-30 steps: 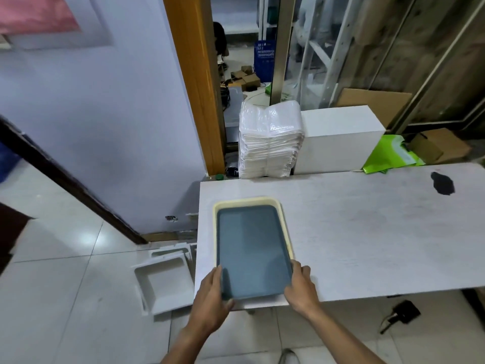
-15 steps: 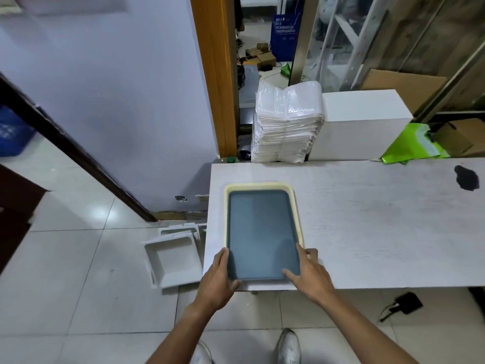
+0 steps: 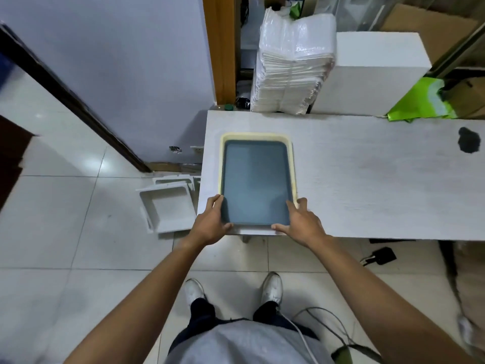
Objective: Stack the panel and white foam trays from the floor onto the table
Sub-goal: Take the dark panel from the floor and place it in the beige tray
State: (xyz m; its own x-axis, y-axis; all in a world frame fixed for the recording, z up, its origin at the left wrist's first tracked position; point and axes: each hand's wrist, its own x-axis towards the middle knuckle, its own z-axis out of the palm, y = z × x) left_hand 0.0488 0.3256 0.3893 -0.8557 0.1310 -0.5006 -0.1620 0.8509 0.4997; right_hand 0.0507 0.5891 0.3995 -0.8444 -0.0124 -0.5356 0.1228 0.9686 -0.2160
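Note:
A dark grey-blue panel (image 3: 257,182) lies flat inside a pale yellow foam tray (image 3: 256,135) at the left end of the white table (image 3: 367,179). My left hand (image 3: 212,223) grips the panel's near-left corner, thumb on top. My right hand (image 3: 301,223) holds the near-right corner, fingers along the right edge and thumb at the near edge. On the floor just left of the table lies a white foam tray (image 3: 168,206), hollow side up. Another white foam tray (image 3: 173,179) shows partly behind it.
Behind the table stand a plastic-wrapped stack of white sheets (image 3: 294,67), a white box (image 3: 372,74) and a green bag (image 3: 420,101). A black stain (image 3: 469,140) marks the table's right end. A black plug with cable (image 3: 380,256) lies on the tiled floor under the table.
The view has tipped down, showing my legs and shoes. My right hand slid off the panel's top to its near-right corner. The panel stays in the yellow tray.

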